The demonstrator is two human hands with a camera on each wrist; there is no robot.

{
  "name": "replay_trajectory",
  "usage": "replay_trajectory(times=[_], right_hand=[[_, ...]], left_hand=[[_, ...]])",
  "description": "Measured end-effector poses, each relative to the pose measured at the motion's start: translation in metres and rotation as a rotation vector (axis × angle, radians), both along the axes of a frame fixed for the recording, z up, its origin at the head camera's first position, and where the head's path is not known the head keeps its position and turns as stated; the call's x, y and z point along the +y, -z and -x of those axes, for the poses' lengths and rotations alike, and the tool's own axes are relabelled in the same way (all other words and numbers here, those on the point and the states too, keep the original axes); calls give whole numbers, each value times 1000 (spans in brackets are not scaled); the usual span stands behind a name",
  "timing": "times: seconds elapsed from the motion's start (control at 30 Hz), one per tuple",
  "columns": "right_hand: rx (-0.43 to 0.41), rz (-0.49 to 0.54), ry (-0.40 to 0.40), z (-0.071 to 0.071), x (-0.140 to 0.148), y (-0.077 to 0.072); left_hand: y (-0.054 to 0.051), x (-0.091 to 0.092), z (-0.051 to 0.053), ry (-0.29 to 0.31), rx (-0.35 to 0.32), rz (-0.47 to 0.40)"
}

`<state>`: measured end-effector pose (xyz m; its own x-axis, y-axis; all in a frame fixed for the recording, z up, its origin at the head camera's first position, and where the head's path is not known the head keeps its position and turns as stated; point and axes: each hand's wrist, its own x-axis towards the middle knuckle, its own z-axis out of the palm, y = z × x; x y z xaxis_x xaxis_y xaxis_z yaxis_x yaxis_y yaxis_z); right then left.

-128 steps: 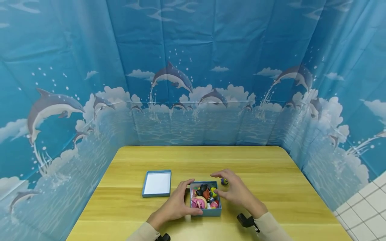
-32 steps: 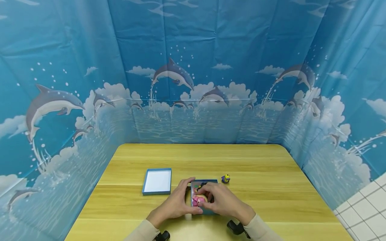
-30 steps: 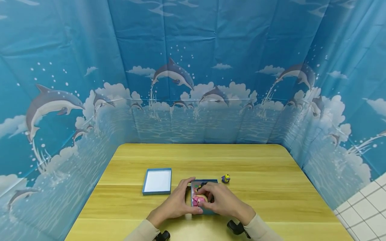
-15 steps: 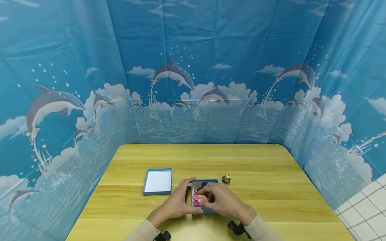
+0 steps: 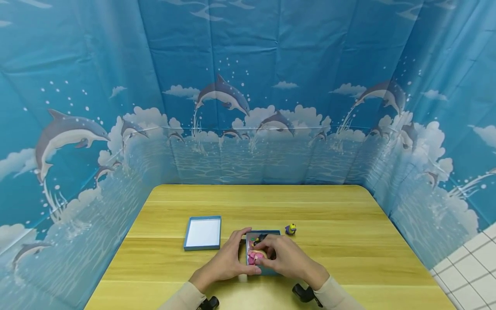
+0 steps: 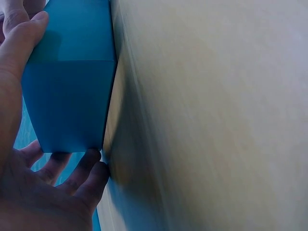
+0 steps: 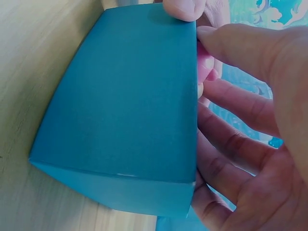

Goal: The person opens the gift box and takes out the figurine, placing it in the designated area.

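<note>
A blue box (image 5: 269, 271) holding several small figures stands near the table's front. My left hand (image 5: 226, 262) grips it from the left, thumb on the near wall and fingers at the far one; the left wrist view shows this hand (image 6: 53, 187) around the box (image 6: 67, 101). Over the opening, my right hand (image 5: 288, 258) has its fingers curled down at a pink figure (image 5: 253, 257), covering the box's right part. In the right wrist view, this hand's (image 7: 250, 144) fingers reach behind the box wall (image 7: 125, 96), close to a pink piece (image 7: 204, 62); their contact is partly hidden.
A blue-edged lid (image 5: 202, 248) with a white inside lies left of the box on the yellow wooden table (image 5: 329, 206). A small yellow and purple figure (image 5: 290, 229) stands beyond the box, to its right. A dolphin-print curtain (image 5: 248, 159) surrounds the table.
Since the earliest view, my right hand has moved left and down into the box, uncovering the yellow and purple figure. My left hand has kept its grip. Over the last second both hands look still.
</note>
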<state>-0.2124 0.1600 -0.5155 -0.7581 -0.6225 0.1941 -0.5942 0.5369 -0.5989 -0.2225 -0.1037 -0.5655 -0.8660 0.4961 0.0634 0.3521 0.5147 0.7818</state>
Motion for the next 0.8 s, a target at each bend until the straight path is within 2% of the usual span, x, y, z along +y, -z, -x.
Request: replay_trajectory(times=[0.43,0.8], right_hand=[[15,-6,17,-1,1,2],[29,92,14,0,6,-4]], left_hand=[[-1,1,-1,-3,7,6],[-2,1,-3,-11,0,11]])
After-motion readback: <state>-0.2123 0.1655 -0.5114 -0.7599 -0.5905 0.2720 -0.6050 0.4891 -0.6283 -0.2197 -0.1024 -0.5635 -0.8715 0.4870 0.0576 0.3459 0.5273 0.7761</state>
